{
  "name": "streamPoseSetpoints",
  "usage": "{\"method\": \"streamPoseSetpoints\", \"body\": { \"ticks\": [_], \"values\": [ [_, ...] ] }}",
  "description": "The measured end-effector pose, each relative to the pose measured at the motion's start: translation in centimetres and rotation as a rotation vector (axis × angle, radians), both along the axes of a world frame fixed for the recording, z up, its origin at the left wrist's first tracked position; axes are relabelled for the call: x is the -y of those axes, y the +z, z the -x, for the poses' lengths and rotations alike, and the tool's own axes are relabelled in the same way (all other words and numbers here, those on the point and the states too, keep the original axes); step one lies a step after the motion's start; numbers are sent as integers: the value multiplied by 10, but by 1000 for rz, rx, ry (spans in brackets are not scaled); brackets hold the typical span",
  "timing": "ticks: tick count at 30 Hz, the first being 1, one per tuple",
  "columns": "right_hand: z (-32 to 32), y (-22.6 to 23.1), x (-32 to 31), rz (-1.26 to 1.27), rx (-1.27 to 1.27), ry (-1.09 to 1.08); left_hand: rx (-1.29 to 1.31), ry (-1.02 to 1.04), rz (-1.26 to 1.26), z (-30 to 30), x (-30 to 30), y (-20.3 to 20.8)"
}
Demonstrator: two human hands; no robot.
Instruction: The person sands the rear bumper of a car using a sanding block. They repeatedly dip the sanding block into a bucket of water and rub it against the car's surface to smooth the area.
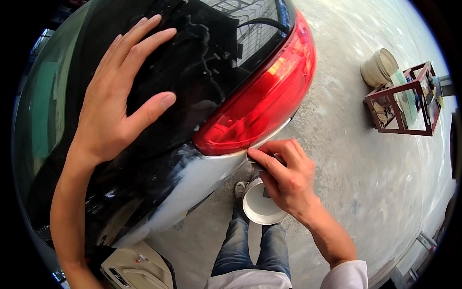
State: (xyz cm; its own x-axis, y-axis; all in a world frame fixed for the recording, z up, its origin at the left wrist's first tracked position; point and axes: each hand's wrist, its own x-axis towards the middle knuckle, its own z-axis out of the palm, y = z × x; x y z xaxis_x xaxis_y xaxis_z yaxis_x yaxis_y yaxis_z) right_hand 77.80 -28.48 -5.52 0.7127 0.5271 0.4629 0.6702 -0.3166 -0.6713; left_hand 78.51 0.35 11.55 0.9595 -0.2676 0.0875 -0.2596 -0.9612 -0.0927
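A car's black, wet rear corner (159,62) fills the left and middle, with a red tail light (262,96) set into it. Below the lamp, a grey-white sanded patch (185,192) runs along the body panel. My left hand (120,86) is over the black bodywork, fingers stretched and thumb apart, holding nothing; whether it touches the paint I cannot tell. Just under the lamp's lower corner, my right hand (288,178) pinches a dark grey piece of sandpaper (256,165) against the panel edge. The fingers cover most of the sandpaper.
A white bucket (248,212) stands below my right hand, by my legs. On the concrete floor (337,144) at the far right are a dark red metal rack (399,130) holding assorted items and a cream tub (375,70). A beige car door panel (134,269) shows at lower left.
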Motion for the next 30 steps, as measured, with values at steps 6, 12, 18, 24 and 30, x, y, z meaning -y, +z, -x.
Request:
{"method": "streamPoseSetpoints", "body": {
  "ticks": [6, 12, 18, 24, 30],
  "values": [
    [35, 10, -4, -655, -1431, -141, -21, 3, 15, -3, -1, -1],
    [32, 22, -25, -692, -1814, -113, -7, -13, 53, -4, 0, 0],
    [27, 32, -35, -655, -1856, -96, -16, -11, 70, -7, 3, 1],
    [15, 38, -39, -629, -1934, -93, -36, -7, 54, -6, 2, 3],
    [17, 43, -43, -652, -2000, -134, -51, -2, 44, -8, 2, 5]
  ]
}}
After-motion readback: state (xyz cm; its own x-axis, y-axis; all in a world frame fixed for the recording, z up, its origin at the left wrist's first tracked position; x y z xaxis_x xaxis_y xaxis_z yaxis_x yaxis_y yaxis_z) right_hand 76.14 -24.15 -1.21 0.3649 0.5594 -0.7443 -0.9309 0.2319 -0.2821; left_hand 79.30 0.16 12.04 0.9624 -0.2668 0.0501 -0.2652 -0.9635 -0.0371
